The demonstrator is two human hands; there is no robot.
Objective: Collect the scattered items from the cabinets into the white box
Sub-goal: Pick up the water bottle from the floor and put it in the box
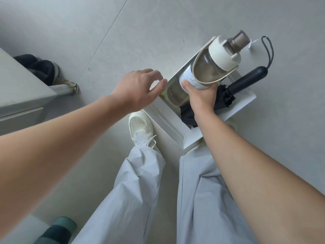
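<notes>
The head camera looks straight down at a pale tiled floor (140, 32), where the white box (163, 118) sits open just in front of the person's feet. The right hand (200, 95) grips the bottom of a water bottle (211, 66), thumb on one side and fingers curled round the other. The bottle is tilted above the middle of the box, its white collar and grey-brown cap pointing away from the person and a beige carry loop draped round its smoky clear body. The left hand (139, 87) hovers at the far left corner of the box with its fingers loosely bent and holding nothing; whether the fingertips touch the rim cannot be told. Inside the box, a folded black umbrella (233, 87) lies along the right side, its handle jutting over the rim and its wrist cord (270, 51) trailing onto the floor outside. A clear tinted cup (175, 95) lies in the box beneath the bottle, partly hidden by it. A white sneaker (140, 127) stands just beside the box's left wall, below light grey trousers (133, 191). At the left edge is the corner of a pale cabinet (19, 88), with a dark bundle (40, 67) on the floor behind it. A green striped roll (58, 229) shows at the bottom left.
</notes>
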